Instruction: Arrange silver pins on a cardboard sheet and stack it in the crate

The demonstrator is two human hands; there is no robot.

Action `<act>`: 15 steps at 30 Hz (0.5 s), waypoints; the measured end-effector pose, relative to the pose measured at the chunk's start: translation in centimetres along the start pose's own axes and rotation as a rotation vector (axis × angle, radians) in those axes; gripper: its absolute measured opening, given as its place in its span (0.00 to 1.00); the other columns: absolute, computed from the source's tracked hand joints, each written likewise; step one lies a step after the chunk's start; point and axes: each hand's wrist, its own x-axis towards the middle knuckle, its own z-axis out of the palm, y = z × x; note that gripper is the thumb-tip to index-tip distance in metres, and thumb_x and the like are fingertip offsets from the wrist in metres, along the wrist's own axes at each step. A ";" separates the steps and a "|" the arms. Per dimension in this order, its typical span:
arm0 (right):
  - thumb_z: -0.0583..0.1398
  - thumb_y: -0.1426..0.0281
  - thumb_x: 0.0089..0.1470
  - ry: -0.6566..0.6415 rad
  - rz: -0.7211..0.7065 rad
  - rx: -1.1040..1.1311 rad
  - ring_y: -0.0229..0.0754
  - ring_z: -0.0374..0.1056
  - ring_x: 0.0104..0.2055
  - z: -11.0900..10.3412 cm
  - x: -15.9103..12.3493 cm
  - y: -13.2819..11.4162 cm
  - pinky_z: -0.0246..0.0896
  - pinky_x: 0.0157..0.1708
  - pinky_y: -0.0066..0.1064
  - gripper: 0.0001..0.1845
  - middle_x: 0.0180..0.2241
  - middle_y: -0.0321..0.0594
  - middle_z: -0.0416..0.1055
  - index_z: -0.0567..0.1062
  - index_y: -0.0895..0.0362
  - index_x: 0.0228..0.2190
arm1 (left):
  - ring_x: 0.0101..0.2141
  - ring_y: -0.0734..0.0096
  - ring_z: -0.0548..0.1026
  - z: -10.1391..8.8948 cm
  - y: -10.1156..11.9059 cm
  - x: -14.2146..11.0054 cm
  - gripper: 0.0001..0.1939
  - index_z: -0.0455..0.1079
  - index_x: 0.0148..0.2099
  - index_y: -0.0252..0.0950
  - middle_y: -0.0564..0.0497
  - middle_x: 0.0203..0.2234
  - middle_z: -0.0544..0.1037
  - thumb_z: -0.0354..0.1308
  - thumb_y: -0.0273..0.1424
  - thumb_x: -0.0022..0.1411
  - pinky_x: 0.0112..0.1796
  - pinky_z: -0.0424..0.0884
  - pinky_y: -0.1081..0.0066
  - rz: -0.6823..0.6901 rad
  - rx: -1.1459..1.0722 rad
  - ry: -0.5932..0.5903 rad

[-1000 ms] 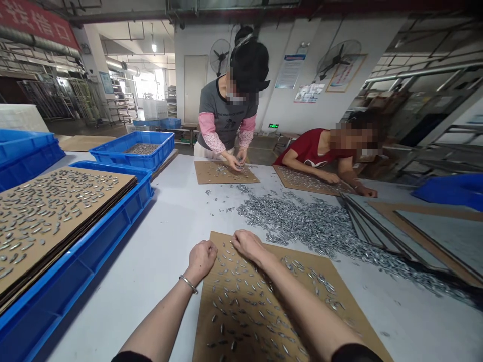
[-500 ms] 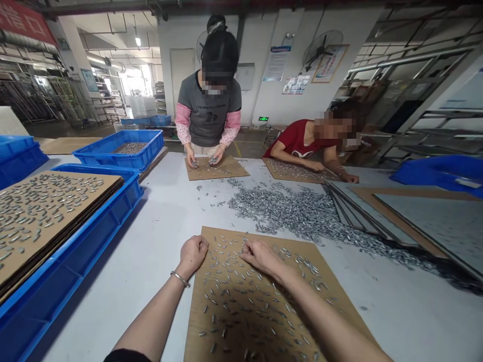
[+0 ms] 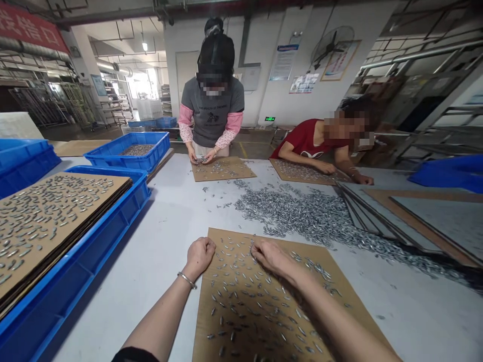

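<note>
A brown cardboard sheet (image 3: 234,281) lies before me, dotted with small, slender silver metal pieces (image 3: 247,275), mostly spaced apart, with a denser cluster near its right side. My left hand (image 3: 201,255) is closed, its curled fingers at the sheet's upper left edge; what they hold, if anything, is hidden. Over the upper middle of the sheet, my right hand (image 3: 270,256) has its fingers pinched together, pointing left among the pieces. Whatever is between those fingertips is too small to make out. My right forearm crosses above the sheet's right half.
Beyond the sheet spreads a big heap of metal pieces (image 3: 302,211). Blue trays (image 3: 130,188) stand at left, one holding stacked, piece-covered cardboard (image 3: 86,186). Stacked boards (image 3: 426,221) lie at right. Two co-workers (image 3: 213,115) handle pieces over their own sheets across the table.
The whole view has shifted slightly, moving things rightward. My hands keep nearly the same places on the sheet. The co-worker in grey has brought both hands together.
</note>
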 end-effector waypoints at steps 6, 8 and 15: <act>0.57 0.73 0.61 0.012 0.076 -0.020 0.42 0.71 0.35 1.3 -0.5 -0.3 0.51 0.33 0.29 0.08 0.32 0.43 0.78 0.76 0.55 0.31 | 0.35 0.66 0.75 0.1 0.1 0.0 0.10 0.75 0.34 0.39 0.50 0.33 0.80 0.54 0.29 0.68 0.38 0.64 0.70 -0.010 0.012 -0.009; 0.58 0.72 0.60 0.024 0.132 -0.044 0.44 0.71 0.34 1.6 -0.4 -0.6 0.49 0.32 0.30 0.07 0.32 0.46 0.79 0.76 0.55 0.30 | 0.35 0.66 0.75 0.0 0.2 -0.1 0.10 0.75 0.35 0.39 0.50 0.33 0.80 0.54 0.30 0.68 0.38 0.64 0.70 -0.014 0.020 -0.011; 0.55 0.72 0.63 0.066 0.090 -0.031 0.44 0.70 0.35 0.8 0.7 -1.0 0.50 0.33 0.31 0.11 0.33 0.46 0.78 0.75 0.55 0.31 | 0.36 0.65 0.76 0.0 0.4 -0.1 0.11 0.75 0.36 0.39 0.49 0.34 0.81 0.53 0.30 0.69 0.38 0.64 0.69 -0.017 0.043 -0.016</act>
